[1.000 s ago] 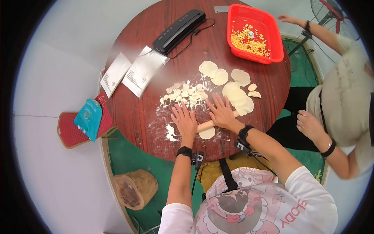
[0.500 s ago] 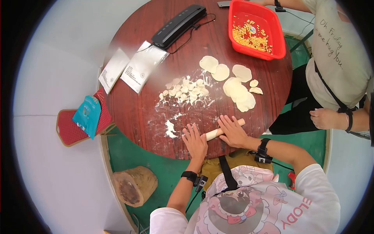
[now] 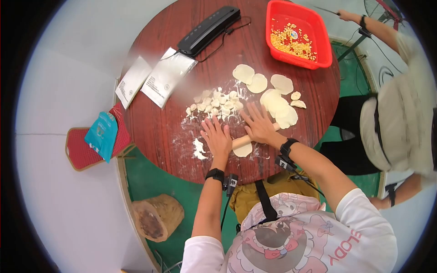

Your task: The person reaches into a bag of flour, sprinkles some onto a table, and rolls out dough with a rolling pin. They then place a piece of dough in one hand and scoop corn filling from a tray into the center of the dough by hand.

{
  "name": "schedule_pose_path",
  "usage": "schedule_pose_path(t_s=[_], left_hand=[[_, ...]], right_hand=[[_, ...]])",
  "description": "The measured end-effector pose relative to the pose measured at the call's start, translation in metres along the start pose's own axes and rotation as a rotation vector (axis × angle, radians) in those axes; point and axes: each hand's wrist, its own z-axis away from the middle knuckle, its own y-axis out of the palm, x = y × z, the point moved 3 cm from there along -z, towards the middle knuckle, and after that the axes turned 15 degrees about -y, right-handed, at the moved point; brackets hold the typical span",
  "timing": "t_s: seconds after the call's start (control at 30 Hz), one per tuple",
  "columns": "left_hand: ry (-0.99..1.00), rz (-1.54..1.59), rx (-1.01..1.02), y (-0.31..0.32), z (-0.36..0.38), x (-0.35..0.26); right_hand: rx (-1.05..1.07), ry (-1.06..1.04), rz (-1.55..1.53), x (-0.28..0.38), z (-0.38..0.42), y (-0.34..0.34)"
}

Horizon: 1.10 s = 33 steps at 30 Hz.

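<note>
While both my left hand (image 3: 217, 139) and right hand (image 3: 258, 125) are pressing flat, unclenched, on the pale wooden rolling pin (image 3: 241, 140), I am flattening one round dough wrapper (image 3: 243, 150); several thin finished wrappers (image 3: 275, 102) are lying on the round red-brown bench (image 3: 154, 132), many small dough lumps (image 3: 216, 107) remaining.

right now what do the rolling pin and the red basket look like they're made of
Rolling pin: probably wood, pale tan, matte and unpainted, under both hands. Red basket: likely plastic, with uniform bright colour and a smooth moulded rim.

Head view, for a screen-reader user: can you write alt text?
Seen from above, a person's left hand and right hand press flat on a rolling pin over a dough round on a floured round table. Beyond lie dough pieces, rolled wrappers and a red basket.
</note>
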Motion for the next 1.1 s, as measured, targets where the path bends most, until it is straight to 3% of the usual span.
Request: schedule_pose_path(t_s=[0.3,0.4,0.73,1.1], left_hand=[[0.025,-0.047,0.127,-0.008,0.101,0.010],[0.064,-0.031,0.139,-0.008,0.103,0.009],[-0.007,-0.012,0.036,-0.002,0.013,0.002],[0.137,-0.088,0.103,-0.016,0.093,0.008]], right_hand=[[0.103,-0.034,-0.139,0.041,0.078,-0.010],[0.090,-0.041,-0.124,0.043,0.079,-0.012],[-0.035,0.022,-0.006,0.007,0.004,0.001],[0.092,-0.047,-0.157,0.039,0.074,-0.018]])
